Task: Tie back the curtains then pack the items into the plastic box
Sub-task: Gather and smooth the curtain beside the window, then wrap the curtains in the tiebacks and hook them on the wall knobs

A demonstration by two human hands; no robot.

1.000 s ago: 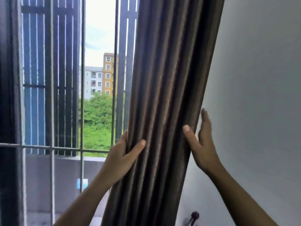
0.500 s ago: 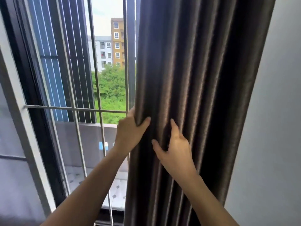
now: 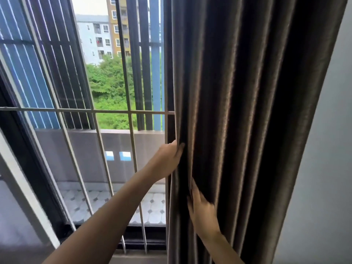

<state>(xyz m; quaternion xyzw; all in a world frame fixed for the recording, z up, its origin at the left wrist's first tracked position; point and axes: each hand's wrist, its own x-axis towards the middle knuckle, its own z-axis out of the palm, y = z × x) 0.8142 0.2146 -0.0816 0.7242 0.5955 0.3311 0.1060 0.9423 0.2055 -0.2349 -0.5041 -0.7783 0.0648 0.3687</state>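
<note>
While left hand (image 3: 167,161) grips curtain (image 3: 247,111), right hand (image 3: 202,208) touches folds — grip unclear.

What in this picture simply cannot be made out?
Head view:
- Fingers of the left hand: wrapped behind the edge of the curtain; only the thumb shows.
- Fingertips of the right hand: buried in a curtain fold and blurred.
- Curtain top and hem: cut off by the upper and lower frame edges.
- Any tieback or plastic box: none in view.
</note>
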